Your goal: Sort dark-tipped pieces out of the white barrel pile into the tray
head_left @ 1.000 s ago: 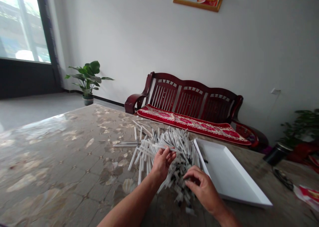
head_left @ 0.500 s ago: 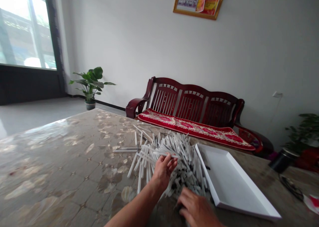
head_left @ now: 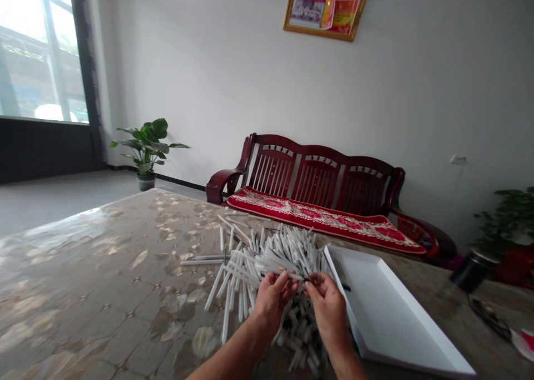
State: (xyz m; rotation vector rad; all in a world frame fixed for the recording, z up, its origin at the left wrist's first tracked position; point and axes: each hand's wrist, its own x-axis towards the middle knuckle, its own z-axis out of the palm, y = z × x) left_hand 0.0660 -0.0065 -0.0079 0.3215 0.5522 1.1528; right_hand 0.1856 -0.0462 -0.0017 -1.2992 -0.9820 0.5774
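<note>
1. We hold the grip closed with both hands, close together. The left hand and the right hand pinch one white tube between their fingers, and its dark tip is beside the right hand.
2. The room behind us is wide. A white wall carries a gold-framed picture, and a tall window stands at the far left.
3. The big table has a glossy cover with a stone pattern. Its far edge runs diagonally, and on the left of our hands much patterned surface lies open for moving.
4. Beyond the table stands a dark red wooden bench with a red cushion.
5. A white shallow tray lies on the right of our hands, and its left wall nearly touches the pile. Its near corner comes close to the lower picture edge.
6. The pile of white tubes lies loose and crossed on the table, directly under and behind our hands. Some tubes spread out to the left.
7. A potted plant stands on the floor, far from us.
8. A black cup stands near the right side, with a dark cord just beside it.
</note>
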